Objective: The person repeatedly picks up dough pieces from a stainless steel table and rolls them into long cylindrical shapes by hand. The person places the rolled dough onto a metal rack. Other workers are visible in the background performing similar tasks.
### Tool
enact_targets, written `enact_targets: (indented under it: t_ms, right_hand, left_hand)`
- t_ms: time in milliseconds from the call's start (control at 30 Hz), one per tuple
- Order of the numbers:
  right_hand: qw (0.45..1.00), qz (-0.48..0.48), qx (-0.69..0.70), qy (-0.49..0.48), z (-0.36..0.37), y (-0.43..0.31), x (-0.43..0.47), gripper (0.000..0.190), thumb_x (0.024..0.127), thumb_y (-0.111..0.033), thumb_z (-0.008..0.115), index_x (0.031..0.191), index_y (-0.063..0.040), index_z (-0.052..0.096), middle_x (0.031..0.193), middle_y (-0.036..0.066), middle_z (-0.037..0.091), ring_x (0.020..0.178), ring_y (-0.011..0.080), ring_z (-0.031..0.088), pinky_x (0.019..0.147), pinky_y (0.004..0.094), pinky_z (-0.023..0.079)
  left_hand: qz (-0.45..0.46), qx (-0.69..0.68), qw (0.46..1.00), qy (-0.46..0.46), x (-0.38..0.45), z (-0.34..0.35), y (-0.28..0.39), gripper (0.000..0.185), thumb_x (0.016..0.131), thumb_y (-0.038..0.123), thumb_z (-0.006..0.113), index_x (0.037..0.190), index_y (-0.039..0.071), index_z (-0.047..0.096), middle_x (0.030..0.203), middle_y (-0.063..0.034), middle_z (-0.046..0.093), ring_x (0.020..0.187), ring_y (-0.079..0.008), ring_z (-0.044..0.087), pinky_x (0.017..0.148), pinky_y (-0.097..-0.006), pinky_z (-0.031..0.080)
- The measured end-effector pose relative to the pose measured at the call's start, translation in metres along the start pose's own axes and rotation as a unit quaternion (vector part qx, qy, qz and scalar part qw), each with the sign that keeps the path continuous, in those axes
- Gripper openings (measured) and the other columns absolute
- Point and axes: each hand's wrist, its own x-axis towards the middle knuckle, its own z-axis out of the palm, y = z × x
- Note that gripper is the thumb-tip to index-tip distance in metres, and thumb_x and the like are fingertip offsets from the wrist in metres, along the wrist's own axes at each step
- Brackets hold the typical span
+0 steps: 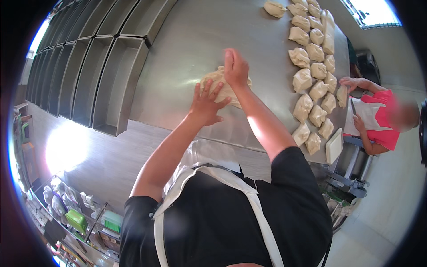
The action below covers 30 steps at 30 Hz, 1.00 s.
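A flattened piece of pale dough (227, 90) lies on the steel worktable (173, 90) in front of me. My left hand (207, 104) rests palm down on its left side, fingers spread apart. On the upper right part of the dough is my right hand (236, 68), turned on edge and blurred at the fingertips. Whether it presses the dough or hovers just over it I cannot tell, and its palm side is hidden. Both forearms cover the near right part of the dough.
Rows of metal loaf tins (115, 83) stand at the left. Several dough pieces (302, 80) and a long dough roll (328, 31) line the right side. A co-worker (370, 110) there touches dough and holds a knife (353, 107). A white rectangular slab (334, 146) lies at the near right corner.
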Motion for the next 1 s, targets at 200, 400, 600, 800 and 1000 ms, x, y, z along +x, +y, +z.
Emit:
enact_targets:
  t_ms: [200, 400, 600, 800, 1000]
  right_hand:
    - [0.991, -0.041, -0.12, 0.053, 0.04, 0.033, 0.029, 0.024, 0.099, -0.033, 0.057, 0.098, -0.013, 0.07, 0.095, 0.009, 0.072, 0.096, 0.0334, 0.065, 0.09, 0.0479, 0.044]
    - [0.977, -0.161, -0.022, 0.135, 0.076, 0.001, 0.015, 0.025, 0.096, -0.031, 0.062, 0.109, -0.011, 0.068, 0.102, 0.008, 0.07, 0.103, 0.0327, 0.063, 0.093, 0.0465, 0.039]
    - [0.982, -0.152, -0.02, 0.108, 0.083, -0.013, 0.002, 0.031, 0.092, -0.028, 0.065, 0.119, -0.011, 0.065, 0.113, 0.012, 0.068, 0.113, 0.0325, 0.059, 0.099, 0.0509, 0.035]
    - [0.98, 0.055, 0.162, 0.105, 0.018, 0.009, -0.053, 0.038, 0.102, -0.03, 0.055, 0.131, -0.005, 0.058, 0.121, 0.017, 0.068, 0.12, 0.0372, 0.058, 0.103, 0.0536, 0.038]
    - [0.972, 0.126, 0.03, 0.198, 0.016, 0.042, -0.003, 0.032, 0.104, -0.029, 0.051, 0.123, -0.006, 0.063, 0.114, 0.016, 0.069, 0.111, 0.0376, 0.061, 0.095, 0.0535, 0.042]
  left_hand:
    - [0.02, 0.004, 1.0, 0.004, -0.007, -0.005, -0.01, 0.071, 0.089, 0.057, 0.07, 0.154, 0.037, 0.049, 0.172, -0.0074, 0.023, 0.16, -0.0369, 0.007, 0.126, -0.0649, 0.001]
    - [-0.02, -0.018, 0.999, 0.024, -0.036, 0.012, -0.019, 0.071, 0.088, 0.055, 0.071, 0.152, 0.034, 0.051, 0.171, -0.0062, 0.026, 0.16, -0.0357, 0.009, 0.127, -0.0631, 0.003]
    - [-0.008, 0.049, 0.999, -0.017, -0.028, -0.008, -0.018, 0.069, 0.089, 0.058, 0.068, 0.152, 0.034, 0.053, 0.169, -0.0069, 0.031, 0.158, -0.0348, 0.019, 0.128, -0.0595, 0.008]
    - [-0.089, 0.061, 0.956, -0.272, 0.034, -0.067, -0.005, 0.056, 0.088, 0.048, 0.07, 0.141, 0.028, 0.062, 0.153, -0.0078, 0.053, 0.14, -0.0343, 0.046, 0.117, -0.0543, 0.029]
    - [-0.114, -0.023, 0.964, 0.238, 0.144, -0.041, 0.0, 0.045, 0.094, 0.036, 0.062, 0.133, 0.013, 0.062, 0.145, -0.0103, 0.056, 0.135, -0.033, 0.049, 0.112, -0.0584, 0.033]
